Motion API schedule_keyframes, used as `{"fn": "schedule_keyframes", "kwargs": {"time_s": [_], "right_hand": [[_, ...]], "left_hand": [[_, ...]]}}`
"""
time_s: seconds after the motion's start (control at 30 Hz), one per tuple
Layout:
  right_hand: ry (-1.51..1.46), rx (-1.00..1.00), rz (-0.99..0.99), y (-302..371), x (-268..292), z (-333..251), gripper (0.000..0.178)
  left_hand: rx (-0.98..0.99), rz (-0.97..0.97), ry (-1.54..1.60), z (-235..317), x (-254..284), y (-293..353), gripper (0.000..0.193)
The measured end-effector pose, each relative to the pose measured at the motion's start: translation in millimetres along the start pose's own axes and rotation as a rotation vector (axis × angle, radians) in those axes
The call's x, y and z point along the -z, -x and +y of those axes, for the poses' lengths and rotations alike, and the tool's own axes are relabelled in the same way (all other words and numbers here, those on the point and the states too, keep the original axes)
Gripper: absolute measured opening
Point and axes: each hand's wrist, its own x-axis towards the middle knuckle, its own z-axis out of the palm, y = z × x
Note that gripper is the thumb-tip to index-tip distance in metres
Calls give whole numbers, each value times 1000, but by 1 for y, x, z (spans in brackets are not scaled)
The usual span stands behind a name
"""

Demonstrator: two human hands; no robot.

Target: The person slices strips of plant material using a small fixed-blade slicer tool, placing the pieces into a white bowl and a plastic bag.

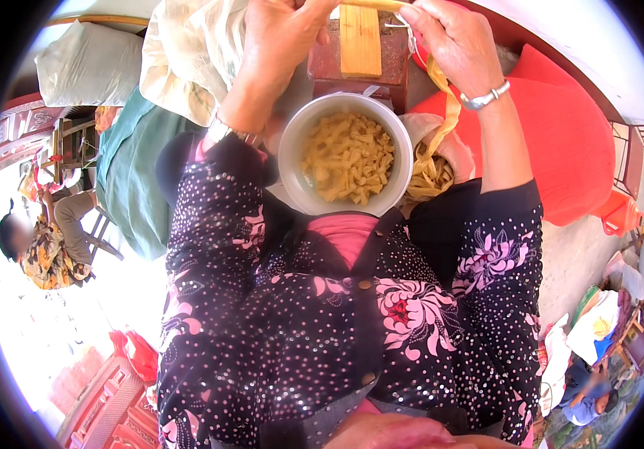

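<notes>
At the top edge my left hand (281, 37) and my right hand (460, 49) are raised with bent, closed fingers, partly cut off by the frame. A flat yellowish strip (371, 4) is stretched between them. From my right hand its long tail (453, 112) hangs in folds to a heap of similar strips (433, 178) in a pale cloth bag (453, 142). A pale round pot (290, 161) stands just before my chest, holding many short cut yellowish pieces (348, 161). Beyond it, a yellow wooden board (360, 45) lies on a dark red stool (326, 63).
Red cloth (539, 135) spreads at the right. Green cloth (135, 176), cream fabric (187, 60) and a stuffed whitish sack (90, 63) are at the left. One person (56, 247) sits far left; another (588, 393) is at lower right.
</notes>
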Motion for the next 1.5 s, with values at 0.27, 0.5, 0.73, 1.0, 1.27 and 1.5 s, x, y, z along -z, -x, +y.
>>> {"fn": "schedule_keyframes", "kwargs": {"time_s": [0.27, 0.5, 0.73, 1.0, 1.27, 1.5], "right_hand": [[-108, -265, -139, 25, -29, 22, 38], [-460, -44, -341, 69, -32, -74, 27], [-678, 187, -565, 127, -80, -137, 16], [-590, -171, 131, 107, -71, -112, 19], [-868, -426, -131, 103, -95, -78, 35], [-957, -334, -438, 86, -87, -72, 45]], "left_hand": [[134, 187, -638, -21, 33, 19, 20], [709, -299, -323, -39, 21, 126, 18], [1158, -175, 793, -63, -11, 145, 37], [687, 200, 412, -56, 2, 146, 23], [-143, -95, -752, -26, 13, 140, 13], [-416, -84, -919, -23, 16, 138, 9]]}}
